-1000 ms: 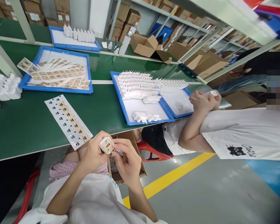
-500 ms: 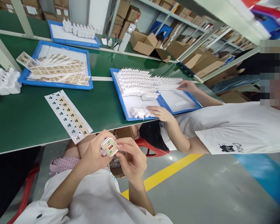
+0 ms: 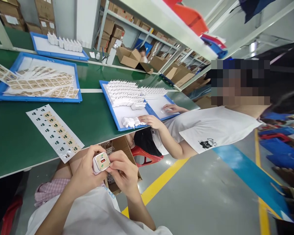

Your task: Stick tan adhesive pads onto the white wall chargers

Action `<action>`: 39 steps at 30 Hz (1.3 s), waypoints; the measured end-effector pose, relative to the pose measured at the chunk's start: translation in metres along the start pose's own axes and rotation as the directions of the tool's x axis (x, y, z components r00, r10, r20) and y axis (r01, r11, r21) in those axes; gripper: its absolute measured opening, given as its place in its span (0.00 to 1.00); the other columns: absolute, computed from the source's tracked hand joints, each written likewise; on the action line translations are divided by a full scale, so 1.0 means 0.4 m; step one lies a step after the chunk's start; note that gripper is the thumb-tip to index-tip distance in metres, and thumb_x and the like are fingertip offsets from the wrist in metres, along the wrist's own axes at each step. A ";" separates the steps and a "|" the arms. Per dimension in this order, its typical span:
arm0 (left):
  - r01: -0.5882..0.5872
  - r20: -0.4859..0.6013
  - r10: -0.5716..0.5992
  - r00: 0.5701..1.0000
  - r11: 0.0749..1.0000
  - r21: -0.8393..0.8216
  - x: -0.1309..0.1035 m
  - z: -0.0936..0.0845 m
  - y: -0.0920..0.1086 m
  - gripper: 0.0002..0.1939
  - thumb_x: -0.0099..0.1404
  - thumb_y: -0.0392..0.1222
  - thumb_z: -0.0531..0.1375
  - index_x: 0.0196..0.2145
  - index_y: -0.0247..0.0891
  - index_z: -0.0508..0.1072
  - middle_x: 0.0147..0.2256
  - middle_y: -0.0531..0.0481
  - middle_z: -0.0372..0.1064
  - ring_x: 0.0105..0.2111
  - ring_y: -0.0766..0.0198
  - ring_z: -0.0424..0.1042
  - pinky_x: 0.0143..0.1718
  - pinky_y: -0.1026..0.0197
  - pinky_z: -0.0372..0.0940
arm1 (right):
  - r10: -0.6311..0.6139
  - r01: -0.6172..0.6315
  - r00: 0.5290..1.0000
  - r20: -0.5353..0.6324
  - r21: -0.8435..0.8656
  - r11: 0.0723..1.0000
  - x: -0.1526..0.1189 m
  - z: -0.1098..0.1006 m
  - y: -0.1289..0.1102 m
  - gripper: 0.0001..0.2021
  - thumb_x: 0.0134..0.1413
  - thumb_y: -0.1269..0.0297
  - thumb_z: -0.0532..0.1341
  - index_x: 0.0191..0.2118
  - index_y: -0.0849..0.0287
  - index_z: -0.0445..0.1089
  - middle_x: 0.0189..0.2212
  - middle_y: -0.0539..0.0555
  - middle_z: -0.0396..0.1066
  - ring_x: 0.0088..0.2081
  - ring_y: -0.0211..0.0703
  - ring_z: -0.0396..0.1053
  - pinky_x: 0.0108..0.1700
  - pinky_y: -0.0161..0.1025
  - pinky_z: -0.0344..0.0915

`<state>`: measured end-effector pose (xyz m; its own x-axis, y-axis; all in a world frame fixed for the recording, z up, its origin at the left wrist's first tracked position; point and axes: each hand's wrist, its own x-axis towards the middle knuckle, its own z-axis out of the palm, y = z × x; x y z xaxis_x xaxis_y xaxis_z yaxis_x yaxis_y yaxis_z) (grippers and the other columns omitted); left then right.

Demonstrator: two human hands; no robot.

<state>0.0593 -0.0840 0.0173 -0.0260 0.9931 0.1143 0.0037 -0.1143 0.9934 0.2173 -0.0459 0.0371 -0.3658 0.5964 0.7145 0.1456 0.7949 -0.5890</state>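
In the head view, my left hand (image 3: 84, 169) is wrapped round a white USB charger (image 3: 96, 167), its port face turned up. That face carries a beige label (image 3: 103, 161) with green marks; one port shows red inside. My right hand (image 3: 124, 169) has its thumb and fingertips pinched at the charger's right edge, touching it. Beyond my hands, a sheet of labels (image 3: 54, 132) lies on the green table with one end over the front edge. Part of its beige labels are gone, leaving white backing.
A blue tray (image 3: 39, 99) holds label sheets. Another blue tray (image 3: 112, 115) holds rows of white chargers, where a co-worker's hands (image 3: 152, 121) rest. A third tray (image 3: 61, 56) with chargers stands behind. An open carton (image 3: 119, 145) sits below the table edge.
The camera view has swung right, so everything sits further left. My hands still hold the charger at its edge. The co-worker's far hand has moved from the charger rows down to the tray's floor.
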 end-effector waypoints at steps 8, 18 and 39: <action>0.028 0.001 -0.029 1.000 0.996 -0.083 0.009 0.005 -0.037 0.22 0.62 0.38 0.67 0.48 0.46 0.60 0.46 0.50 0.66 0.43 0.62 0.72 0.42 0.63 0.67 | 0.011 -0.012 1.000 0.023 0.027 1.000 0.005 0.004 0.016 0.04 0.68 0.68 0.63 0.44 0.52 0.71 0.33 0.53 0.75 0.34 0.43 0.73 0.34 0.41 0.73; 0.052 -0.015 -0.053 0.998 0.998 -0.035 0.027 0.013 -0.040 0.17 0.64 0.36 0.64 0.42 0.45 0.58 0.49 0.50 0.64 0.44 0.64 0.71 0.42 0.63 0.66 | 0.103 -0.103 0.990 0.098 0.001 0.995 0.007 -0.024 0.037 0.06 0.66 0.73 0.63 0.43 0.54 0.74 0.30 0.51 0.76 0.32 0.41 0.73 0.33 0.38 0.72; -0.187 0.294 0.096 0.951 0.935 0.301 0.055 0.039 -0.035 0.20 0.55 0.25 0.55 0.44 0.41 0.70 0.42 0.48 0.71 0.44 0.56 0.72 0.47 0.56 0.68 | 0.804 -0.830 0.545 0.239 0.293 0.475 -0.060 -0.128 0.190 0.23 0.59 0.37 0.64 0.35 0.54 0.67 0.23 0.44 0.62 0.25 0.38 0.64 0.33 0.38 0.66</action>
<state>0.0744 -0.0600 0.0058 0.2694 0.9413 0.2034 0.3089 -0.2846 0.9075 0.2842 0.0060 -0.0053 -0.3020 0.9372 -0.1743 0.1037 -0.1495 -0.9833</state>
